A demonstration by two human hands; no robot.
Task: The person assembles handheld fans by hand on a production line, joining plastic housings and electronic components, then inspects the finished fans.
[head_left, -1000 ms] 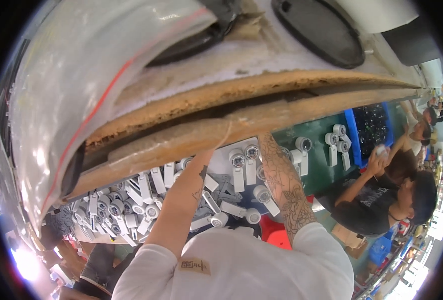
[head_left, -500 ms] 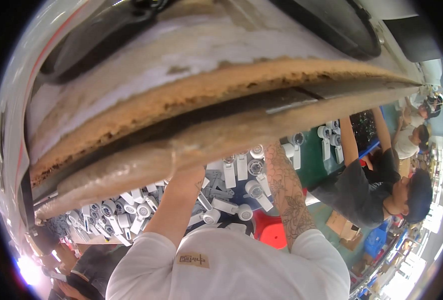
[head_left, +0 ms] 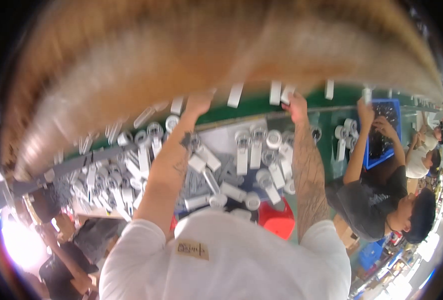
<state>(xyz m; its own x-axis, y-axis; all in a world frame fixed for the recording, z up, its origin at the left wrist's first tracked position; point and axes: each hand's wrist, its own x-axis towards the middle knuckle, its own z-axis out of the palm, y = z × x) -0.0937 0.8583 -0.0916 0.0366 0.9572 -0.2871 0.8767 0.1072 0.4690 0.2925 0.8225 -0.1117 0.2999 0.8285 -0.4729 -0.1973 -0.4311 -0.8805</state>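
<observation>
Both my arms reach forward over a table crowded with white handheld fans (head_left: 256, 150), which have round heads and flat handles. My right hand (head_left: 297, 107) has its fingers closed on the handle of a white handheld fan (head_left: 288, 94) above the green strip (head_left: 254, 100) beyond the table. To its left, my left hand (head_left: 198, 104) is over the same strip, beside another white handle (head_left: 177, 105). Its fingers are blurred and partly hidden, so their hold is unclear. The far ends of several fans disappear behind the blurred brown edge (head_left: 221, 50) above.
Grey parts (head_left: 196, 182) lie among the fans near me. A red stool (head_left: 276, 220) stands close below the table. At right, a person in dark clothes (head_left: 369, 205) works over a blue tray (head_left: 396, 112) of dark pieces. Another person (head_left: 66, 265) is at lower left.
The brown edge has shifted upward in view, uncovering both my hands, the green strip and more fans. The person at right now has one hand at a white item beside the blue tray.
</observation>
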